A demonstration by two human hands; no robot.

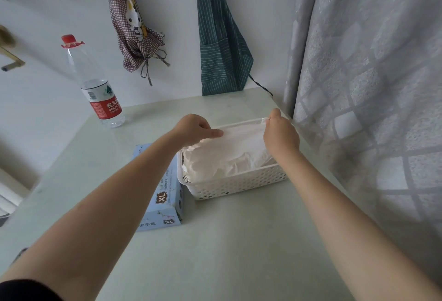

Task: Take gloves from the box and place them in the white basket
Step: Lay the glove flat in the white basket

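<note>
Left hand (pixel 194 127) first: we pinch the thin glove (pixel 229 154) at its left edge, while our right hand (pixel 280 134) pinches its far right corner, spreading it over the white basket (pixel 236 184). Left of the basket lies the blue glove box (pixel 159 195); a water bottle (pixel 95 87) stands far left on the table (pixel 227 241).

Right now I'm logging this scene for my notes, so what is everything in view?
table: one, pale green, under everything
basket: one, white, on the table near the curtain
gloves: a pile, whitish, in the basket
box: one, blue, left of the basket
bottle: one, clear, red cap, far left
aprons: checked, striped green, on the wall
curtain: one, grey, right
left hand: pinches a glove
right hand: pinches a glove
</note>
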